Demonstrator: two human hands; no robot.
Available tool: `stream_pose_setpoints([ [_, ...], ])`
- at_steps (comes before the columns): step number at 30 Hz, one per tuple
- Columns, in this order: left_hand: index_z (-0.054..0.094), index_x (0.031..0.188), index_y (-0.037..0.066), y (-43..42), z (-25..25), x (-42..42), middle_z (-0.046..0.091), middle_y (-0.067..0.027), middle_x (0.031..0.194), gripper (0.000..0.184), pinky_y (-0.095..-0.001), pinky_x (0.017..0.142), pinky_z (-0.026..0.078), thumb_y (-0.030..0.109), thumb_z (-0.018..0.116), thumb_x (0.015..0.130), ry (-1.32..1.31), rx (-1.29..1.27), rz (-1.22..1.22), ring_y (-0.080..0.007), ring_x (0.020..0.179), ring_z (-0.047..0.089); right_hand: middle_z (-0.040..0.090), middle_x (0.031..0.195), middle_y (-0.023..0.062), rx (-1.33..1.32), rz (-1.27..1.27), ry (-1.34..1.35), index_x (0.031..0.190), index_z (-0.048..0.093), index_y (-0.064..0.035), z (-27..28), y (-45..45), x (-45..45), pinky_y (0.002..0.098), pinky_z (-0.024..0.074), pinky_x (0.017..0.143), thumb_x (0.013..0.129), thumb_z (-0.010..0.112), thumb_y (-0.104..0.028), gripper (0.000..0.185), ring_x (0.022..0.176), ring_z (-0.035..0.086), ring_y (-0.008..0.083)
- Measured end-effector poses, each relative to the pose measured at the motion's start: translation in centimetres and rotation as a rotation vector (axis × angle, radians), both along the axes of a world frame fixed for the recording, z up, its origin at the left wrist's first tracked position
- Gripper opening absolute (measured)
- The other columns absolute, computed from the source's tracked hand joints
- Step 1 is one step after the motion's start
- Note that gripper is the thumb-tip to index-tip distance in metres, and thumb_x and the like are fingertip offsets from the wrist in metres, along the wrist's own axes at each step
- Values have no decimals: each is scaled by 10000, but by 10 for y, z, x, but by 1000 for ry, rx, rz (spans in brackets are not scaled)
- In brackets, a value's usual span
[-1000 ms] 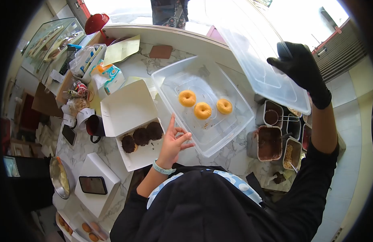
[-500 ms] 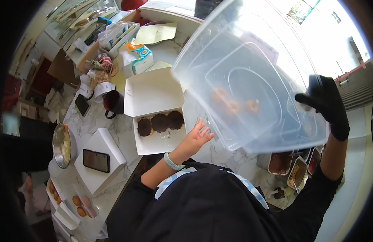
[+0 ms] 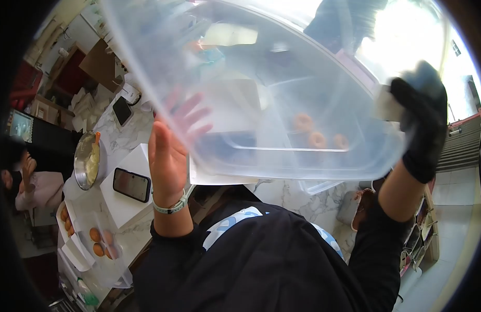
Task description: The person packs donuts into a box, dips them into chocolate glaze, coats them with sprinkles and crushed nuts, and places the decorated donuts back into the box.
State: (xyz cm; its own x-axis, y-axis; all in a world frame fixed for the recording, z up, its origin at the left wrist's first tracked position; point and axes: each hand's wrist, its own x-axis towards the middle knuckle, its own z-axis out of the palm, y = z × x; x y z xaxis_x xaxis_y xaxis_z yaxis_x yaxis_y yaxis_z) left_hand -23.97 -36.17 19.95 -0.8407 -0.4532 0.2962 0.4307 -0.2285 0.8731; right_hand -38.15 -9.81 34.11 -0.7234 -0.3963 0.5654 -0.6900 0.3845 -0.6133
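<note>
My right hand (image 3: 423, 117), in a black glove, grips the right end of a large translucent plastic lid (image 3: 240, 161) raised over the table. My bare left hand (image 3: 170, 161) is open by the lid's left edge. Its spread fingers show blurred through the plastic, and I cannot tell whether they touch it. Several ring doughnuts (image 3: 317, 140) are seen through the lid, in a clear container (image 3: 323, 187) whose near corner shows below. Under the lid's left part stands an open white cardboard box (image 3: 219, 178); its contents are blurred out.
To the left, a phone (image 3: 131, 184) lies on a white closed box (image 3: 113, 204), beside a metal bowl (image 3: 80, 162). Round brown buns (image 3: 96, 235) sit in a clear tub. Another phone (image 3: 122, 111) lies farther back. A person (image 3: 40, 190) is at far left.
The lid has swung left and toward me, now covering the view of the chocolate-topped doughnuts. My left hand has risen and moved left to the lid's edge. My view has shifted.
</note>
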Motion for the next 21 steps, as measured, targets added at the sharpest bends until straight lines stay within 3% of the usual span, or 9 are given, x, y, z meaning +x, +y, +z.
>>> stream_pose_setpoints([
  [1, 336, 1309, -37, -4, 2, 9, 469, -213, 1256, 642, -404, 868, 455, 464, 428, 918, -33, 71, 54, -281, 1071, 540, 539, 594, 11, 0, 107, -26, 736, 548, -33, -5, -21, 5, 196, 369, 404, 778, 700, -173, 211, 474, 503, 72],
  [3, 393, 1275, -11, -74, -60, 34, 553, -169, 1099, 597, -342, 768, 491, 452, 468, 906, 280, 86, -173, -210, 925, 584, 545, 587, 14, -64, 372, -163, 754, 561, -22, -14, -57, 10, 195, 394, 407, 788, 705, -156, 200, 486, 542, 76],
  [5, 458, 1210, 19, -80, -40, 35, 577, -102, 904, 533, -275, 644, 485, 445, 505, 892, 336, 241, 95, -141, 753, 575, 618, 783, 71, -539, 900, -600, 991, 572, 9, -33, -84, 2, 233, 471, 538, 843, 640, -202, 267, 648, 586, 100],
  [7, 534, 1114, 54, -54, -3, 41, 539, -14, 672, 455, -201, 498, 438, 442, 539, 876, 105, 542, 875, -74, 556, 511, 638, 864, 79, -538, 1017, -832, 1071, 570, 7, -53, -103, -10, 259, 493, 618, 878, 587, -229, 306, 721, 597, 114],
  [10, 520, 1100, 86, -114, -46, 114, 374, 72, 581, 452, -190, 429, 354, 456, 583, 850, -9, 329, 897, -44, 482, 363, 644, 848, 58, -51, 690, -720, 1023, 604, -6, -136, -131, -1, 252, 488, 634, 875, 564, -231, 272, 727, 606, 127],
  [11, 527, 1073, 80, -112, -41, 117, 362, 70, 570, 439, -188, 430, 339, 457, 579, 853, -21, 338, 1047, -45, 475, 349, 650, 830, 88, 258, 645, -590, 969, 621, -13, -167, -138, 10, 294, 490, 631, 826, 595, -227, 259, 709, 621, 188],
  [12, 534, 1045, 74, -107, -29, 119, 350, 68, 560, 429, -186, 431, 323, 457, 574, 856, -35, 344, 1199, -45, 468, 336, 625, 812, 147, 348, 627, -302, 1031, 596, -20, -215, -144, 19, 323, 486, 652, 753, 659, -157, 316, 718, 610, 236],
  [14, 532, 1050, 64, -107, -19, 128, 346, 66, 557, 441, -182, 445, 316, 459, 572, 858, -16, 350, 1362, -44, 472, 333, 597, 867, 177, 583, 509, -132, 981, 596, -22, -270, -156, 42, 387, 487, 636, 726, 649, -176, 302, 729, 598, 326],
  [21, 508, 1144, 59, -126, -29, 162, 438, 63, 655, 492, -167, 534, 363, 458, 565, 862, 123, 347, 1386, -37, 570, 401, 554, 828, 195, 753, 314, 29, 964, 572, 22, -305, -188, 64, 403, 476, 559, 715, 635, -220, 353, 682, 590, 317],
])
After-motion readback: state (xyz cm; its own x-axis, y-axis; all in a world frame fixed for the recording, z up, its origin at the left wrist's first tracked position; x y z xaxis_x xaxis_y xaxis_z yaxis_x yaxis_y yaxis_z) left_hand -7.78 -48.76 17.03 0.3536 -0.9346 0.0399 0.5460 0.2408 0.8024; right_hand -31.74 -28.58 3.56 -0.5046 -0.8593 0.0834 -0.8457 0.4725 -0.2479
